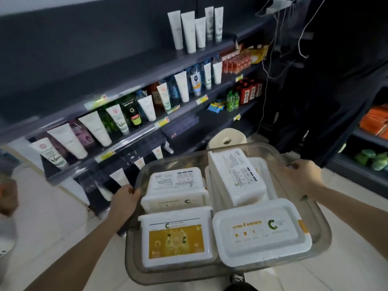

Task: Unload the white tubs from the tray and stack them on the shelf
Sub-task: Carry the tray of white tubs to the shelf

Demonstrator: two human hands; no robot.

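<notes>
clear plastic tray [319,238], rectangular white tubs [260,232]

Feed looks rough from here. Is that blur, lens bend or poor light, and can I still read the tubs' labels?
Head view: wide-angle lens bows the shelf edges; light dim and flat, upper shelving dark; blur smears the far-left edge; white tubs on the tray are soft, small print unreadable, yellow label and green C clear.

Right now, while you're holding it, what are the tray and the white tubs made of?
The tray looks like smoky see-through plastic, fairly glossy: the floor shows dimly through its rim. The white tubs look like thin moulded plastic, smooth with a soft sheen and printed labels; foam cannot be ruled out.
</notes>
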